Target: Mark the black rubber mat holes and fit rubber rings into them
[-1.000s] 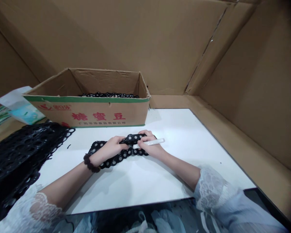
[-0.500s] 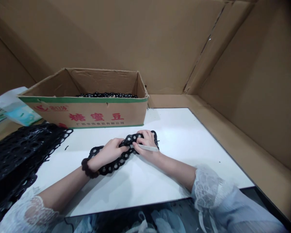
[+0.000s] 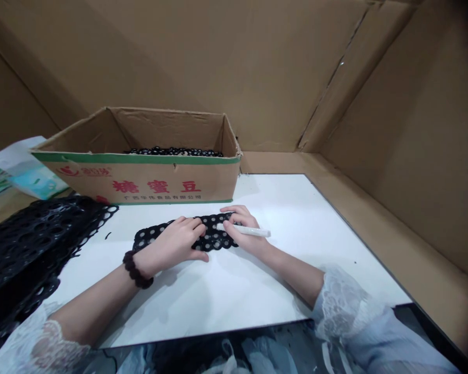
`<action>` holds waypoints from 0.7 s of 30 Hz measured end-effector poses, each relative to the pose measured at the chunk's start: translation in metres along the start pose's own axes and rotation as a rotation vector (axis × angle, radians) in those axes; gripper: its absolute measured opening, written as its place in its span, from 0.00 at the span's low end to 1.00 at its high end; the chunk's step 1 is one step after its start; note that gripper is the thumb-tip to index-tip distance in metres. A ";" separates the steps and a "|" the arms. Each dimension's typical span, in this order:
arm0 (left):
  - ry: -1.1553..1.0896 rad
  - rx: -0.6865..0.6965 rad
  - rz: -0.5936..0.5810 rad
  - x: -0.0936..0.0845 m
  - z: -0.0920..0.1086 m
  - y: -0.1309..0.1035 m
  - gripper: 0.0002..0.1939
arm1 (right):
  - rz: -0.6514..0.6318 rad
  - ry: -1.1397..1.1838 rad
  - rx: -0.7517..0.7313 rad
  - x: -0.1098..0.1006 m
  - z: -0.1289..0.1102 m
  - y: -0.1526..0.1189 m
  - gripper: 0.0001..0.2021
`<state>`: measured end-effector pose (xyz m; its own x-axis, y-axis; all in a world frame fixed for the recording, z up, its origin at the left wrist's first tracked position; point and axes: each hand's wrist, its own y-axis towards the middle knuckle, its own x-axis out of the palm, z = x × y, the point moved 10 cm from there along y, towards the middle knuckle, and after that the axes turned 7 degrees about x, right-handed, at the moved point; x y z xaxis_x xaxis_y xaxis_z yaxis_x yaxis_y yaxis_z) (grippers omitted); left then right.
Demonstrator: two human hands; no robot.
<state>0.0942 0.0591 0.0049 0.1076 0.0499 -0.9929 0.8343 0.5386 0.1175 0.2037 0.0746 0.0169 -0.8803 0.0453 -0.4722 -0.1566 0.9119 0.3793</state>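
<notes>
A black lace strip (image 3: 218, 240) with rows of round holes lies flattened on the white tabletop in front of me. My left hand (image 3: 177, 241) rests on its left half, fingers lying over the lace and thumb spread out on the bare white surface. A dark scrunchie-like band circles that wrist. Over the strip's right end, my right hand (image 3: 245, 228) is closed on a slim white pen-shaped tool (image 3: 253, 230). The tool's left end points to the lace; what kind of tip it has is too small to tell.
Behind the strip stands a cardboard box (image 3: 148, 182) with more black lace inside. A heap of black lace (image 3: 35, 244) covers the table's left side, below a white-and-blue plastic packet (image 3: 35, 176). Cardboard walls (image 3: 273, 78) enclose the back and right.
The lace strip, bunched and twisted between both hands before, now lies flat. My left hand has let go of its pinch and spread over it; my right hand shifted slightly right with the tool.
</notes>
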 end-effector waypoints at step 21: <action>0.330 0.104 0.152 0.005 0.031 -0.004 0.13 | -0.110 0.354 0.539 0.033 0.053 -0.008 0.07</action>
<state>0.1086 0.0315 -0.0003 0.0684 0.3997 -0.9141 0.8744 0.4172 0.2478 0.1993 0.0901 -0.0439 -0.9806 -0.1130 -0.1600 -0.0886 0.9843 -0.1524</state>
